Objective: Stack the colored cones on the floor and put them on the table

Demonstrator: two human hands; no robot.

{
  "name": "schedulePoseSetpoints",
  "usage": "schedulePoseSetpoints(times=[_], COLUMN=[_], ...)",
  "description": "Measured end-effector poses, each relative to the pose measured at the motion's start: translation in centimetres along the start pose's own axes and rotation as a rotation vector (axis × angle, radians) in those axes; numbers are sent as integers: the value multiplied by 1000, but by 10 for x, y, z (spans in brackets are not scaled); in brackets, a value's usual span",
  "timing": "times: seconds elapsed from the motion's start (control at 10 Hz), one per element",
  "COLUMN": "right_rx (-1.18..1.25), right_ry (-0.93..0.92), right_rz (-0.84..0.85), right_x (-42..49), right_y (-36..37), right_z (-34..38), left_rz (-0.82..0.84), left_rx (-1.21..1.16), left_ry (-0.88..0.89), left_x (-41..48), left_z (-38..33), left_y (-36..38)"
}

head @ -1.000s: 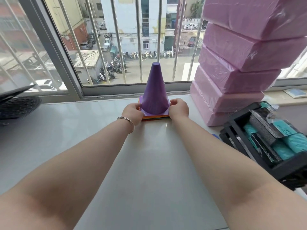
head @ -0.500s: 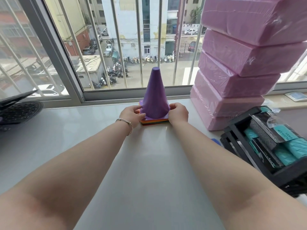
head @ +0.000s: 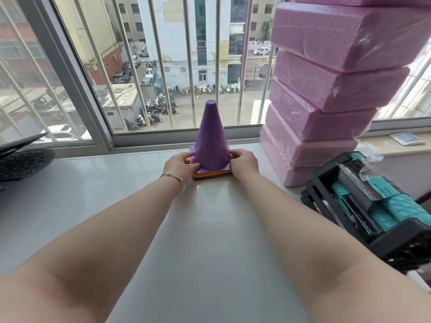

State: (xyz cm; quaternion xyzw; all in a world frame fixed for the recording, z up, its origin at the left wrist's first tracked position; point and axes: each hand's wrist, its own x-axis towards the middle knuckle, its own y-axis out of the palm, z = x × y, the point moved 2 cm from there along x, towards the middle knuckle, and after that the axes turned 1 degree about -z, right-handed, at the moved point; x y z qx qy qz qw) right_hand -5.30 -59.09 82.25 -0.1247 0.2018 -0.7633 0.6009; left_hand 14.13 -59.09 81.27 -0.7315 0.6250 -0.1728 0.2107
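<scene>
A stack of cones [head: 211, 141] stands upright on the white table [head: 205, 229], near the window. The purple cone is on top; orange, green and red base edges show beneath it. My left hand [head: 180, 164] holds the stack's base on its left side, fingers on the purple base. My right hand [head: 243, 162] grips the base on its right side. Both arms reach straight forward across the table.
A tall pile of wrapped pink blocks [head: 326, 94] stands just right of the cones. A black rack with teal packages [head: 373, 206] sits at the right edge. A dark round object [head: 21, 164] lies at the far left. The barred window [head: 163, 66] is right behind.
The stack and both hands sit lower in view as the camera tilted up. My fingers have shifted up onto the purple base; the stack stays on the table.
</scene>
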Motion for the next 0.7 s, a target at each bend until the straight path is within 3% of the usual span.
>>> schedulePoseSetpoints(times=[0.2, 0.4, 0.5, 0.7], right_rx=[-64, -155, -243, -633], right_ry=[-67, -159, -183, -377], right_rz=[49, 86, 115, 85], right_x=[-11, -42, -51, -97], right_y=[-2, -18, -26, -55], right_z=[-1, 0, 5, 5], left_rz=[-7, -20, -32, -167], left_rx=[52, 293, 395, 732], left_ry=[33, 154, 121, 98], left_x=[-15, -54, -62, -123], left_z=[-5, -25, -30, -45], left_y=[0, 4, 4, -8])
